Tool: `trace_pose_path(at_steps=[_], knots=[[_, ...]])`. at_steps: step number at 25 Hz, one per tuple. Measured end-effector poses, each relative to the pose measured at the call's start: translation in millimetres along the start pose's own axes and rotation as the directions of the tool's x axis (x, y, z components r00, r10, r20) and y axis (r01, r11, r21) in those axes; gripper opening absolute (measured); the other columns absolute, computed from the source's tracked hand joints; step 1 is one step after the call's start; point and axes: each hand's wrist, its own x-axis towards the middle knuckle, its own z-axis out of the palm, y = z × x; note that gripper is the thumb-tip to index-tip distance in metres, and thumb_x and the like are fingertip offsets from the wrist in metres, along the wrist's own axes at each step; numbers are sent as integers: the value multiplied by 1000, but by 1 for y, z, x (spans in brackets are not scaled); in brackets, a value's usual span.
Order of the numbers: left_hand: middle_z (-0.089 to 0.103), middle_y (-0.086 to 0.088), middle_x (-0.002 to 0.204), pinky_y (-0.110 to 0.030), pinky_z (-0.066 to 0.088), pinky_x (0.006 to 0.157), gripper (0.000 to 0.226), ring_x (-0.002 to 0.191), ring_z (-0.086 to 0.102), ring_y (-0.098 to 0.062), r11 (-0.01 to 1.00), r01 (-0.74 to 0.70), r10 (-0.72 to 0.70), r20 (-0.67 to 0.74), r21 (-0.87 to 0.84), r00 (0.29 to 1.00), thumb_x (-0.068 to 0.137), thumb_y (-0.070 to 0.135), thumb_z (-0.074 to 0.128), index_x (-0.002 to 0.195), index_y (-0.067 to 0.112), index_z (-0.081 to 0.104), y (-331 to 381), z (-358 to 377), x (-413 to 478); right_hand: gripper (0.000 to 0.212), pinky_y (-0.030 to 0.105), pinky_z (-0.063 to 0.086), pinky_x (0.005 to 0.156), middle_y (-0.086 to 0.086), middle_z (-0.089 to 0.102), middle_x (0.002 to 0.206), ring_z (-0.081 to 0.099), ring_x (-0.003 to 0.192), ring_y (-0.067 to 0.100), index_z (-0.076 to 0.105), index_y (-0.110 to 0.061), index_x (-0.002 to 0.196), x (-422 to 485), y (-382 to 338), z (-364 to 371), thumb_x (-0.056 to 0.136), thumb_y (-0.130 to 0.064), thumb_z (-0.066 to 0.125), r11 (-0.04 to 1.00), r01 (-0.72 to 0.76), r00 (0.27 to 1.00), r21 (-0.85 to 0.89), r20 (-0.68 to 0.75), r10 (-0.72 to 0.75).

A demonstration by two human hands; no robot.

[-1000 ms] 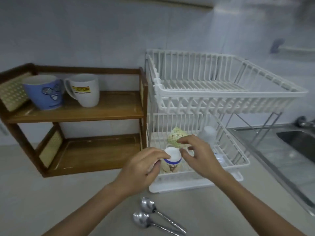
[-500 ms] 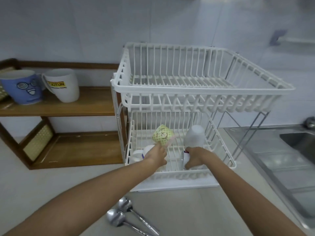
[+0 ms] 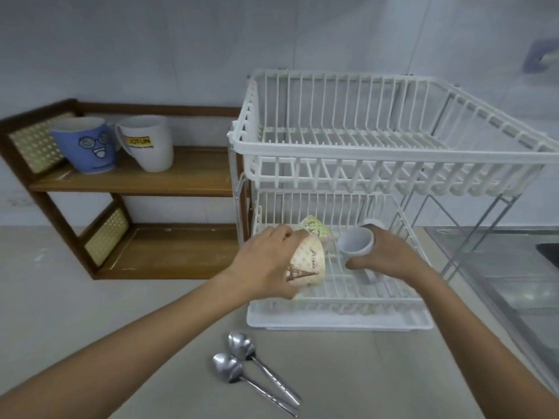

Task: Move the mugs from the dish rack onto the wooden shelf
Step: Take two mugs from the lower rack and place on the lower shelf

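Observation:
My left hand [image 3: 266, 264] grips a cream mug with an Eiffel Tower print [image 3: 307, 264], tilted, at the front left of the white dish rack's [image 3: 390, 152] lower tier. My right hand [image 3: 390, 261] holds a small white mug [image 3: 357, 243], its mouth turned toward me, inside the same tier. A yellow-green patterned mug [image 3: 316, 226] lies behind them on the lower tier. On the wooden shelf's [image 3: 181, 179] top board stand a blue cartoon-face mug [image 3: 87, 145] and a white mug with a yellow label [image 3: 148, 142].
Two metal spoons [image 3: 242, 362] lie on the counter in front of the rack. A steel sink and drainboard [image 3: 514, 273] lies to the right. The rack's upper tier holds nothing. The shelf's lower board [image 3: 169, 252] is bare.
Both hands reached into the lower tier and took hold of mugs; the left now lifts the cream mug forward, the right has tipped up the small white mug. The camera view shifted.

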Motion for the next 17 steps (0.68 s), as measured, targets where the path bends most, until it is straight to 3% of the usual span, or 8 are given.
trace_pose_path(at_steps=[2,4,8,10,12,14,17], knots=[[46,19,124,-27,51,81,99,105,51,-4,919,114,-135,-29,-378,990,50,63,72,135,43,26,-8,-10,-44,56,31,54,72,-13,70,98,67,90,9,62,-37,105,-23,-15,-5,54,-41,86,977,63,996,204,50,-75],[52,32,113,-21,56,72,92,98,58,5,755,179,-234,-4,-631,972,45,62,80,123,56,31,-22,-16,-88,57,28,56,74,-14,72,100,69,89,3,64,-40,106,-48,-35,-1,54,-42,86,946,115,979,303,127,-159],[62,29,107,-18,56,61,80,96,64,6,384,239,-411,67,-892,909,48,36,87,115,49,45,-78,-9,-145,53,20,56,72,-12,73,101,70,92,6,64,-40,105,-76,-87,41,56,-36,86,882,180,932,437,212,-295],[70,16,100,-16,54,60,60,89,68,-2,241,256,-584,71,-936,808,61,23,84,108,40,51,-116,6,-157,54,17,55,72,-14,71,102,68,92,4,61,-43,104,-79,-114,77,57,-33,87,865,194,919,463,223,-325],[71,2,108,-18,52,67,41,88,68,-9,102,277,-746,110,-956,657,78,13,75,110,31,54,-158,24,-161,57,16,55,72,-19,67,102,67,91,1,57,-46,103,-77,-143,118,56,-34,87,866,210,910,454,233,-343],[66,-5,116,-25,51,74,45,89,65,-11,42,300,-831,134,-953,540,82,12,72,120,21,49,-196,35,-162,59,17,54,70,-20,66,99,66,89,-1,55,-46,103,-69,-168,159,54,-36,86,874,210,915,439,227,-333],[56,-4,117,-29,52,78,87,93,61,-13,141,391,-844,96,-910,527,68,11,84,137,21,33,-238,49,-159,59,21,51,70,-18,66,96,64,88,2,55,-42,104,-34,-205,210,53,-40,85,904,162,957,396,162,-242]])
